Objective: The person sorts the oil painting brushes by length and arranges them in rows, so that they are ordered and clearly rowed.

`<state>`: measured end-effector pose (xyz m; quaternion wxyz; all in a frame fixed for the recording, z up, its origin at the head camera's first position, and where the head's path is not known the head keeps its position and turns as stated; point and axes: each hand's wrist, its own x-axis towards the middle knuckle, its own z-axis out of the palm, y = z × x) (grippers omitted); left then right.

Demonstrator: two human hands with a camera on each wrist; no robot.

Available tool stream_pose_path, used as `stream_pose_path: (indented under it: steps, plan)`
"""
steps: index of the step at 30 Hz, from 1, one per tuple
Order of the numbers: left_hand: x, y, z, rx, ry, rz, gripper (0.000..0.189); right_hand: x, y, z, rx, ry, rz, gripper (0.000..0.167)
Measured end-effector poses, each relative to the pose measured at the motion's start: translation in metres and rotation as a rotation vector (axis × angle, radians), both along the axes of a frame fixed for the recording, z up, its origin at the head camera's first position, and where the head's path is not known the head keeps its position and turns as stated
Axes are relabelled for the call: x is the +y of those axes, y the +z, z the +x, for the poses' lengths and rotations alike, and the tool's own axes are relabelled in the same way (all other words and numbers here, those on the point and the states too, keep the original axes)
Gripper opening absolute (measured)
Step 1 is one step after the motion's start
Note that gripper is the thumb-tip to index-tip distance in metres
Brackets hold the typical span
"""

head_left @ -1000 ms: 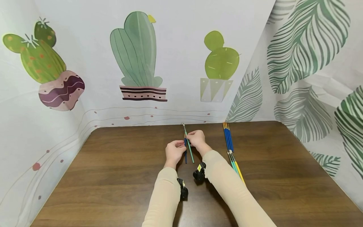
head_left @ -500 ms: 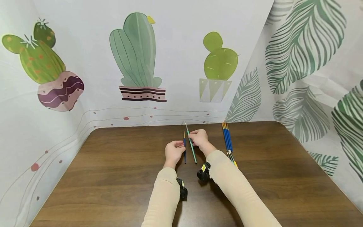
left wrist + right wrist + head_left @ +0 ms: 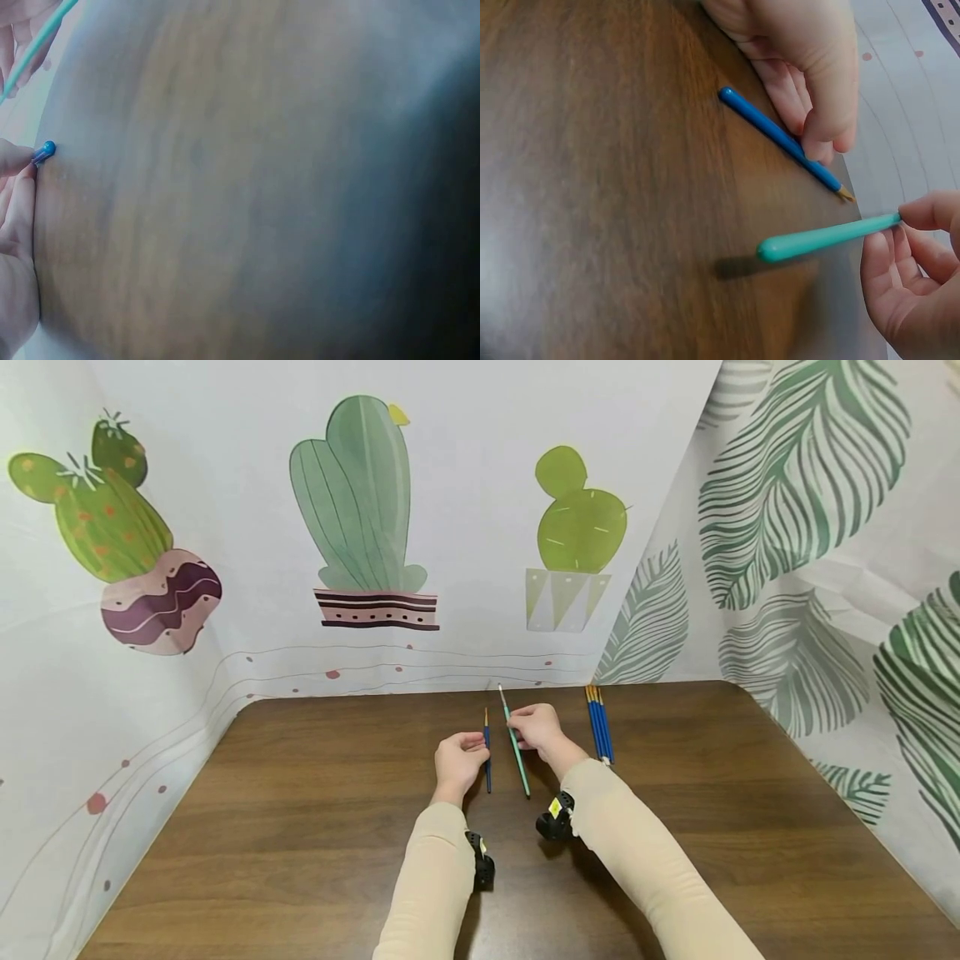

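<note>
In the head view my left hand (image 3: 460, 760) pinches a blue paintbrush (image 3: 488, 774), bristles pointing to the far edge. The right wrist view shows that blue paintbrush (image 3: 759, 122) close over the wood, between thumb and fingers. My right hand (image 3: 537, 727), just to the right, grips a teal paintbrush (image 3: 521, 763) by its upper part, its pale tip toward the wall. Its handle (image 3: 817, 241) tilts up off the table and casts a shadow. From the left wrist, only the blue handle's end (image 3: 47, 149) and part of the teal handle (image 3: 37, 43) appear.
Several blue paintbrushes (image 3: 601, 727) lie side by side near the table's far edge, right of my hands. The right sleeve (image 3: 637, 843) covers most of what lies below them. A cactus-printed cloth (image 3: 480, 527) rises behind the brown wooden table (image 3: 300, 827).
My right hand has moved right with the teal paintbrush, which crossed the blue one before and now stands apart. The right sleeve now hides the green and yellow brushes. My left hand stays put.
</note>
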<state>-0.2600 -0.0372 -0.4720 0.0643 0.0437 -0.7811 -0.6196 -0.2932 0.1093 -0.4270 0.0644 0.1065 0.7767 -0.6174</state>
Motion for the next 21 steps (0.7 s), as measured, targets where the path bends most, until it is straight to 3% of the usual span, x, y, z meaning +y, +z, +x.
stream_pose_path:
  steps: [9,21]
  plan:
    - [0.001,-0.001,0.001,0.011,-0.010,0.010,0.025,0.017,-0.001,0.009,-0.034,0.001,-0.057,0.030]
    - [-0.001,-0.001,0.001,0.011,-0.008,0.015,0.025,0.036,0.002,0.018,-0.073,0.069,-0.058,0.036]
